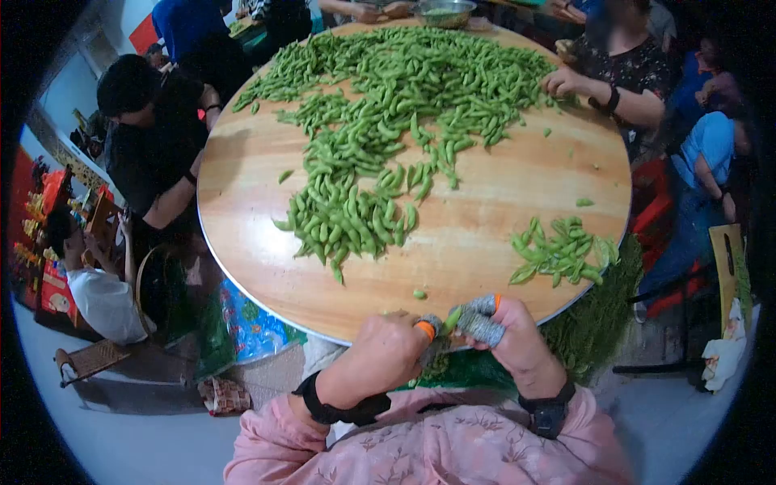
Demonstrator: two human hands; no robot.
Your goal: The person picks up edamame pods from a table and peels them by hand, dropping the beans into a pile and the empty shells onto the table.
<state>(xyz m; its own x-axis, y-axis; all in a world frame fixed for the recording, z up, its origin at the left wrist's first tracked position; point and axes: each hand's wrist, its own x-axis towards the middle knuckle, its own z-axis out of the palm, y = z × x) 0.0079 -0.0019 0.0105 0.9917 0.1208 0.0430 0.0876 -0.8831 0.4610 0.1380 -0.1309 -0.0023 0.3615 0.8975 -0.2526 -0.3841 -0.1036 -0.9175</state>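
My left hand (382,356) is closed at the near edge of the round wooden table (485,210), with a grey finger cover and an orange band on a finger. My right hand (505,331), wearing similar grey finger covers, pinches a green pod (453,317) between the two hands. The pod's near end touches the left fingertips. Just beyond my hands lies a small green piece (419,294). A large heap of green pods (420,73) spreads from the far side to the middle, and a smaller pile (558,252) sits at the right.
A metal bowl (444,13) stands at the far edge. People sit around the table, one in black at the left (153,137) and one in a patterned top at the right (638,73). Below the edge lie a blue bag (257,327) and green plant matter (594,323).
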